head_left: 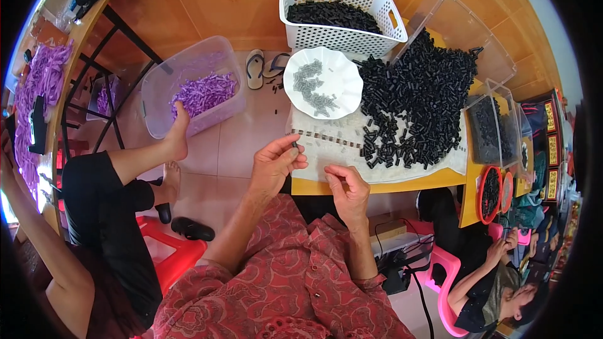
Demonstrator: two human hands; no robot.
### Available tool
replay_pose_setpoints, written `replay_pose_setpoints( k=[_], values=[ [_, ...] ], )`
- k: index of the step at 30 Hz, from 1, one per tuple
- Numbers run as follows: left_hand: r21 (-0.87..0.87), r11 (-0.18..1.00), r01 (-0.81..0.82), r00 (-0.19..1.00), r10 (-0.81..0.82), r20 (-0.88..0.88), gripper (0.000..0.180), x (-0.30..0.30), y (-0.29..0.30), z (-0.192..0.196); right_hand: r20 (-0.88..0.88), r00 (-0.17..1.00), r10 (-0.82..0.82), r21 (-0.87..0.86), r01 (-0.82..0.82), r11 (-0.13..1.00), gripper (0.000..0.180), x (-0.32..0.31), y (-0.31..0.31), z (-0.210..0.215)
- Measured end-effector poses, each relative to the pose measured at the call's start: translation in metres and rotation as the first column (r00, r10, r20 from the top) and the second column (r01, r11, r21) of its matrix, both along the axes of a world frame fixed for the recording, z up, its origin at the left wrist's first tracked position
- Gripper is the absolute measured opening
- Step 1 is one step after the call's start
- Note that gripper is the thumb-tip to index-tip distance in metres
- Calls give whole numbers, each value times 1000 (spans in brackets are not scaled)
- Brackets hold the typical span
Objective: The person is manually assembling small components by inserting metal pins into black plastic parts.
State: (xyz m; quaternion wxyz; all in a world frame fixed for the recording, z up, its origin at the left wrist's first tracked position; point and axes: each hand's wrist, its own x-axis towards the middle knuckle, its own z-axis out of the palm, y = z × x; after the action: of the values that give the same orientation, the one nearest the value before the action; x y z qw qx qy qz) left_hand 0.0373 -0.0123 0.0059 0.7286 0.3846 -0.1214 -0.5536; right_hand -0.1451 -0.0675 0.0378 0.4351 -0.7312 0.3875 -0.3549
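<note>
My left hand [274, 164] is raised at the front left corner of the work table, thumb and forefinger pinched on a small black tube piece [294, 144]. Just to its right, my right hand [349, 191] hovers by the table's front edge with thumb and fingertips pressed together; anything between them is too small to make out. Beyond my hands a scalloped white plate [352, 78] carries small clear pieces [306, 85]. A large heap of black tube pieces [414, 94] spreads across the pale cloth [402, 174] to the right.
Behind the plate stands a perforated white basket [339, 41] of black pieces. Clear plastic bins [483, 132] and a red round basket [488, 194] sit at the right. A bin [147, 97] of purple pieces is on the floor. One person sits at each side.
</note>
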Motion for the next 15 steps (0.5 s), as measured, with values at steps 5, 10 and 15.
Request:
replay_pose_setpoints(
  k=[5,10,15],
  values=[
    [60,998,15,1000,-15,8,29,14,-19,22,-29,1000,8,-40,-9,999,16,-1,0,-7],
    [26,999,23,970,-28,240,25,46,-103,54,-39,999,2,-89,-6,996,13,-4,0,-8],
    [-121,989,81,916,-26,399,19,84,-197,91,-34,999,-16,-68,13,998,12,-3,6,2]
  ],
)
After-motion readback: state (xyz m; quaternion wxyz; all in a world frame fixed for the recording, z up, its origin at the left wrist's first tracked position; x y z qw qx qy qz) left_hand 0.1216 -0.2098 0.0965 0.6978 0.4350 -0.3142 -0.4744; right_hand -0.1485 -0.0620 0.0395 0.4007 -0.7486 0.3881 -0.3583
